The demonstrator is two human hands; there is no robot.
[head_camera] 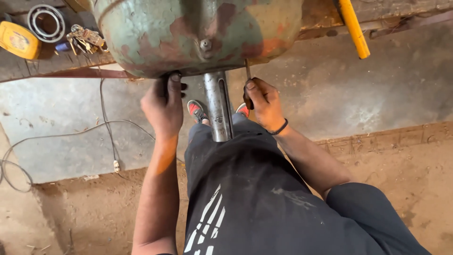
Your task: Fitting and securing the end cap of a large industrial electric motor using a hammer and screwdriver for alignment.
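Both hands grip: left (163,106) on housing (198,35), right (264,104) around tool (248,78).

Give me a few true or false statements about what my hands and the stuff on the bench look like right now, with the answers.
1. The right hand holds a thin tool against the green housing. True.
2. The left hand rests on the floor. False: it grips the housing's lower edge.
3. A steel shaft sticks out below the housing. True.
4. The tape measure is blue. False: it is yellow.
5. A bearing ring lies on the bench. True.
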